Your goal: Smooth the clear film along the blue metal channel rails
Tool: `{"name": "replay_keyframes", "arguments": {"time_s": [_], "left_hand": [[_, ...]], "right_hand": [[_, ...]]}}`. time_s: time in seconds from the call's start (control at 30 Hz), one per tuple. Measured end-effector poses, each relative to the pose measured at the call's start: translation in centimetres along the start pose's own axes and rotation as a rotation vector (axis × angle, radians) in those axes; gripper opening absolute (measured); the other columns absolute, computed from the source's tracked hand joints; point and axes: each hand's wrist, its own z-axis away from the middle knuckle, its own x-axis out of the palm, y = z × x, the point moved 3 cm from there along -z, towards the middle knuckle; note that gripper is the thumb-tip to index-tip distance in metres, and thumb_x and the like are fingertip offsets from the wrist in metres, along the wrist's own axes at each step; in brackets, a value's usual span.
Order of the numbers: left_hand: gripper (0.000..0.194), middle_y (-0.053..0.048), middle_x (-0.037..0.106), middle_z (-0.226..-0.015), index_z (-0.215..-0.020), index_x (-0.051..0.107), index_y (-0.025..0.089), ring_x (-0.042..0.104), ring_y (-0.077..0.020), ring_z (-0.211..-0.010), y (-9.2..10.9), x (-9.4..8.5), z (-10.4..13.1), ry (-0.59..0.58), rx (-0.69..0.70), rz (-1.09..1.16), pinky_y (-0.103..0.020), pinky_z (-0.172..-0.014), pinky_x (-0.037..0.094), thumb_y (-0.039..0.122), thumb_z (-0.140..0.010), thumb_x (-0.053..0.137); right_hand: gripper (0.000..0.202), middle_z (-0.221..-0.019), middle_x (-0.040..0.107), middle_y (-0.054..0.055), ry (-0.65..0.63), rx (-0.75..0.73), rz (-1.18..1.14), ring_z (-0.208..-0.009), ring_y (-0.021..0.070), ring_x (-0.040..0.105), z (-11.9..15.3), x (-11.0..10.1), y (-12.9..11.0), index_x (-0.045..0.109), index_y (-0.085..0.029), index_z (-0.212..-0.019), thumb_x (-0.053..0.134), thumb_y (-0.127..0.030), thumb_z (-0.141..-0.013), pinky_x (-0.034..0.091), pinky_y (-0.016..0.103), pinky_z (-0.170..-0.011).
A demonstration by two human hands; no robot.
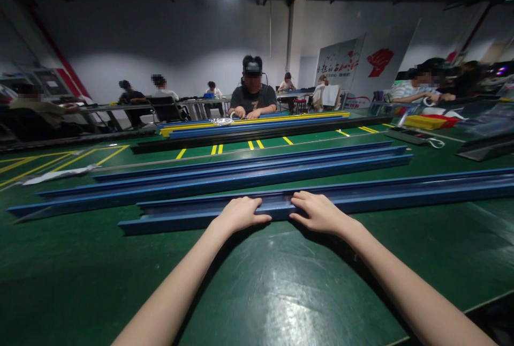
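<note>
A long blue channel (385, 200) lies across the green table in front of me. My left hand (242, 214) grips it left of the middle of the view, thumb on the near wall and fingers reaching over into the channel. Close by on the right, my right hand (315, 211) holds the same channel in a similar way, its thumb also at the near wall. A gap separates the two hands. Behind this channel lie more blue channels (201, 179), roughly parallel to it.
Yellow, blue and black strips (257, 134) lie farther back on the green table (257, 292), before a seated person (254, 97). A white strip (60, 174) is at left. At right are a dark device (412, 136) and yellow item (424, 122).
</note>
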Motion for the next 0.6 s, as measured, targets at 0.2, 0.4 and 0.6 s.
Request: {"name": "replay_keyframes", "arguments": {"time_s": [0.2, 0.4, 0.6], "left_hand": [[0.044, -0.009, 0.065, -0.093, -0.092, 0.056, 0.020, 0.061, -0.0260, -0.084, 0.06, 0.05, -0.01, 0.016, 0.000, -0.013, -0.030, -0.066, 0.044, 0.058, -0.077, 0.040], [0.043, -0.009, 0.065, -0.094, -0.093, 0.056, 0.020, 0.061, -0.0252, -0.085, 0.24, -0.01, 0.10, 0.008, -0.021, -0.020, -0.029, -0.067, 0.044, 0.057, -0.077, 0.041], [0.042, -0.009, 0.065, -0.095, -0.094, 0.056, 0.020, 0.061, -0.0249, -0.086, 0.39, -0.09, 0.17, 0.014, -0.023, -0.032, -0.029, -0.068, 0.044, 0.056, -0.077, 0.042]], "right_hand": [[0.023, -0.095, 0.057, 0.009, 0.004, -0.002, 0.008, -0.089, 0.0196, 0.052, 0.03, -0.01, -0.01, 0.055, -0.017, -0.087, 0.041, -0.036, -0.083, 0.037, 0.027, -0.068], [0.023, -0.096, 0.057, 0.009, 0.001, 0.002, -0.001, -0.089, 0.0198, 0.052, 0.00, -0.01, -0.03, 0.056, -0.018, -0.086, 0.042, -0.036, -0.083, 0.037, 0.028, -0.069], [0.023, -0.093, 0.057, 0.008, -0.009, 0.010, -0.002, -0.087, 0.0193, 0.052, -0.02, 0.02, 0.00, 0.056, -0.018, -0.084, 0.041, -0.036, -0.083, 0.037, 0.028, -0.068]]}}
